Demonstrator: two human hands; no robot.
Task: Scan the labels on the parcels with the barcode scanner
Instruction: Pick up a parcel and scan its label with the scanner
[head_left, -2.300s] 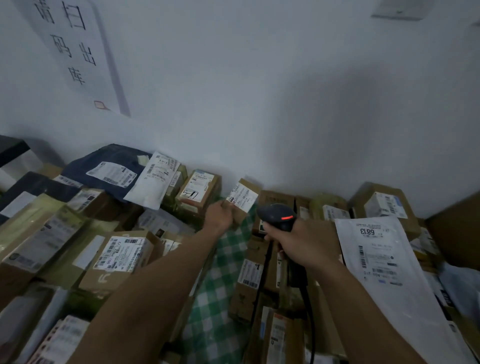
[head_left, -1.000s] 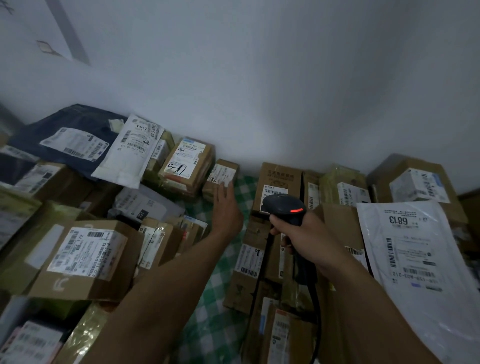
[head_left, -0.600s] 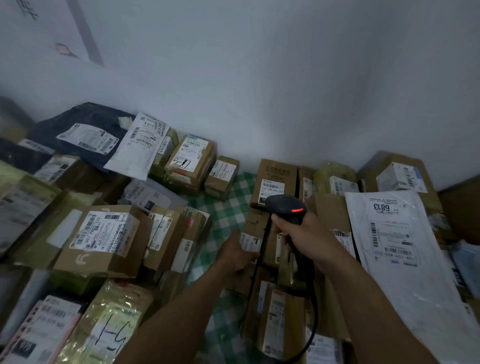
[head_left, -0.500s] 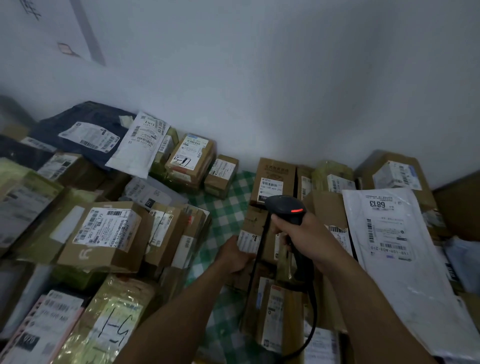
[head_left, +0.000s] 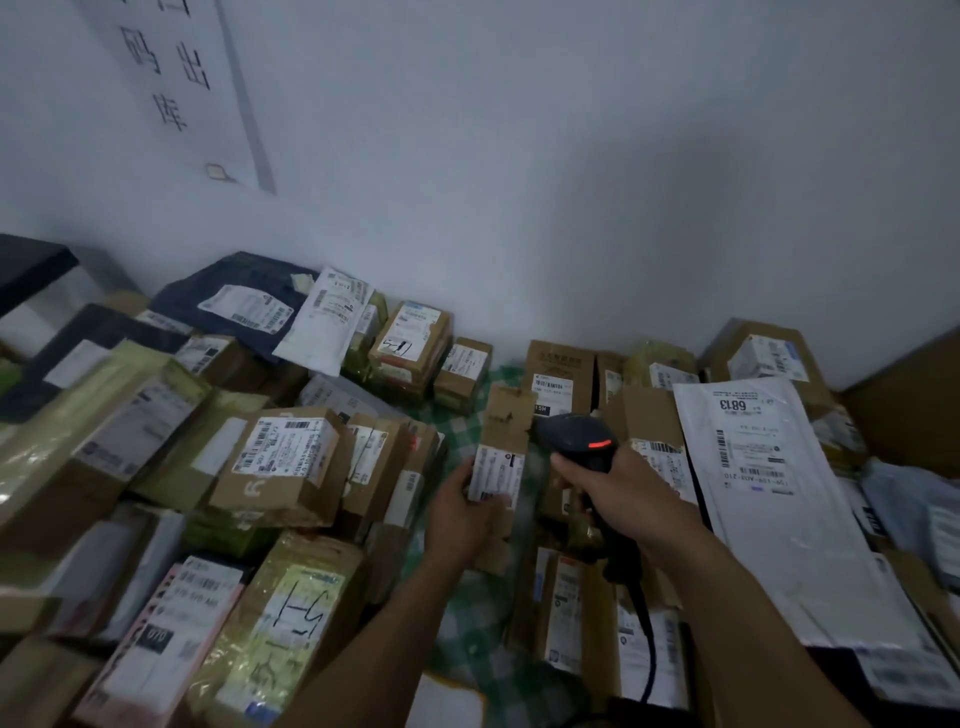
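Left hand (head_left: 462, 514) grips a parcel (head_left: 509, 415) upright over the cloth (head_left: 488, 603), long axis pointing away, label (head_left: 496, 474) at its near end, while right hand (head_left: 615, 493) clasps the scanner (head_left: 575, 440) just right of it, likely needing a leftward turn.

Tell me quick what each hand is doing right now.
Left hand: holding a small cardboard box, fingers curled round its lower end.
Right hand: gripping the barcode scanner by its handle.
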